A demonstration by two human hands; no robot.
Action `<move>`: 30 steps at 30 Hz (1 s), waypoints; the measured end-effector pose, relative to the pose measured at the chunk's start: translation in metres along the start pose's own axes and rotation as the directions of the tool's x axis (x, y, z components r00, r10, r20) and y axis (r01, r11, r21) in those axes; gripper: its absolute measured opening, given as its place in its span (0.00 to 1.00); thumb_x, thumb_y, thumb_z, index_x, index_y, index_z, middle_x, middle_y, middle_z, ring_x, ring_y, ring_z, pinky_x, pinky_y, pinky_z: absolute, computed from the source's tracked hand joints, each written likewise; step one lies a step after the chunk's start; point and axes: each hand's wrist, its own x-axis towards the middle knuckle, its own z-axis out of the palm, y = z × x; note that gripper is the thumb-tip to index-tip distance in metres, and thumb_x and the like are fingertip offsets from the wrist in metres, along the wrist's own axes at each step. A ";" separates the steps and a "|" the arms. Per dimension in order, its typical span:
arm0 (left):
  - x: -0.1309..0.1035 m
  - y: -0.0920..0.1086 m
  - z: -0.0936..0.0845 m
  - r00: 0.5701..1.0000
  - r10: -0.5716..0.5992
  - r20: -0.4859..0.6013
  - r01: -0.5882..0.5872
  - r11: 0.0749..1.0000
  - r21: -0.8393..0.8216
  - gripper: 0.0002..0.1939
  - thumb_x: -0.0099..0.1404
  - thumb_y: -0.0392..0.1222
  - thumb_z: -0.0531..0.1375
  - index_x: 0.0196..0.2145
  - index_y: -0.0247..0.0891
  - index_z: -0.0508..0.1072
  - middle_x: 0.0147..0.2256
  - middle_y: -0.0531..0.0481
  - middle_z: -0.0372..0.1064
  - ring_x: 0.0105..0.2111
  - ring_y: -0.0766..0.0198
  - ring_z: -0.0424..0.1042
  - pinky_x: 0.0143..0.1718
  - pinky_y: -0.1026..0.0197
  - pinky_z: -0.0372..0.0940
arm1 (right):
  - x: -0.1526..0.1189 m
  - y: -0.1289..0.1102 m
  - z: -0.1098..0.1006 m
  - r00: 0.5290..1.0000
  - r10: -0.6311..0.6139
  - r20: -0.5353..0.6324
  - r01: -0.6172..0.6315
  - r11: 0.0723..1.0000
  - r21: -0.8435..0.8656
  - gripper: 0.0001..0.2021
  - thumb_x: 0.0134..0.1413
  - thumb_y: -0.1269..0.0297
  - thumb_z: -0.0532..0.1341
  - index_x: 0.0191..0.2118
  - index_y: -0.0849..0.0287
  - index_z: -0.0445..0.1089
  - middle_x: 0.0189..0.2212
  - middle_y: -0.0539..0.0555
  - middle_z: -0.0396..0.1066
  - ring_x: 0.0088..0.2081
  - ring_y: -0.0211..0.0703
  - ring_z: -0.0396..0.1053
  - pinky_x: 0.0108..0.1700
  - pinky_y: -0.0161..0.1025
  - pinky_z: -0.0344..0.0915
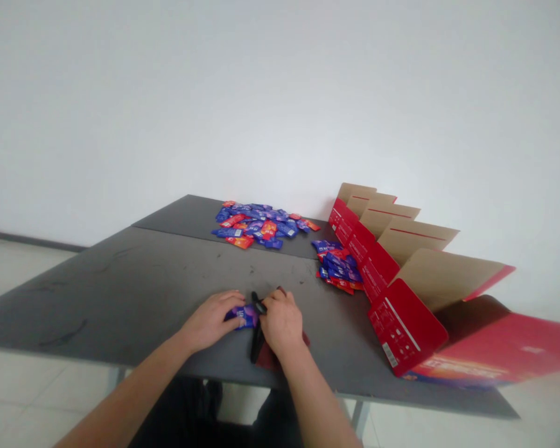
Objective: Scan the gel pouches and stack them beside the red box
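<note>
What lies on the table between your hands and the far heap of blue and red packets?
In the head view only bare dark grey tabletop, scuffed, lies between the hands and the far heap of blue and red packets.

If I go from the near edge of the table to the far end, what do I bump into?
The person's hands, left hand and right hand, both on a purple packet → small packet pile beside the red boxes → big packet pile.

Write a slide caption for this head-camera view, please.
Both hands, left hand and right hand, press a purple packet on a grey table beside red cartons.
</note>
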 end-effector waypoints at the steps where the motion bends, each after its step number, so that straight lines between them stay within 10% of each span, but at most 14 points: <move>1: -0.001 0.001 0.001 1.000 0.004 0.002 -0.004 1.000 0.002 0.17 0.69 0.48 0.64 0.54 0.44 0.77 0.59 0.44 0.74 0.63 0.48 0.67 0.68 0.47 0.58 | 0.001 0.009 -0.005 0.998 0.067 -0.001 -0.067 0.998 -0.018 0.08 0.59 0.70 0.62 0.38 0.53 0.78 0.44 0.56 0.75 0.49 0.51 0.67 0.47 0.41 0.65; 4: -0.002 0.003 0.004 1.000 0.010 0.012 -0.010 1.000 0.012 0.18 0.69 0.47 0.64 0.55 0.44 0.76 0.61 0.45 0.73 0.65 0.49 0.66 0.69 0.46 0.57 | 0.003 0.015 -0.018 0.981 0.182 -0.063 -0.184 0.982 -0.036 0.09 0.60 0.70 0.60 0.39 0.55 0.78 0.44 0.57 0.75 0.48 0.51 0.68 0.46 0.41 0.65; 11: -0.004 0.000 0.006 0.999 -0.033 -0.002 0.033 0.999 0.019 0.23 0.65 0.40 0.64 0.58 0.43 0.76 0.64 0.42 0.69 0.65 0.48 0.66 0.69 0.47 0.57 | 0.005 -0.034 0.003 0.982 -0.186 0.019 0.185 0.982 0.048 0.08 0.61 0.67 0.61 0.42 0.53 0.78 0.43 0.54 0.75 0.50 0.51 0.67 0.48 0.41 0.66; 18: -0.005 0.003 0.003 0.999 0.030 -0.011 -0.030 1.000 -0.002 0.19 0.69 0.45 0.64 0.56 0.44 0.77 0.60 0.44 0.74 0.64 0.49 0.67 0.68 0.44 0.59 | 0.011 0.004 -0.016 0.994 0.103 -0.023 -0.104 0.993 -0.052 0.08 0.58 0.70 0.62 0.40 0.55 0.79 0.45 0.58 0.75 0.51 0.52 0.66 0.48 0.42 0.66; 24: -0.007 -0.006 0.009 0.997 0.032 -0.070 -0.031 0.999 0.015 0.23 0.65 0.38 0.63 0.58 0.42 0.76 0.62 0.42 0.71 0.62 0.48 0.69 0.67 0.45 0.62 | 0.007 -0.037 0.001 0.967 -0.254 0.004 0.253 0.966 0.050 0.09 0.64 0.66 0.60 0.43 0.53 0.78 0.43 0.54 0.75 0.51 0.50 0.66 0.49 0.40 0.66; 30: -0.007 -0.003 0.007 0.997 0.065 -0.050 -0.064 0.998 0.029 0.20 0.70 0.48 0.64 0.58 0.45 0.75 0.60 0.45 0.74 0.64 0.49 0.68 0.67 0.44 0.62 | 0.021 0.019 -0.010 0.994 0.090 0.062 -0.089 0.996 -0.020 0.07 0.60 0.67 0.62 0.40 0.54 0.79 0.45 0.56 0.75 0.50 0.51 0.67 0.47 0.41 0.65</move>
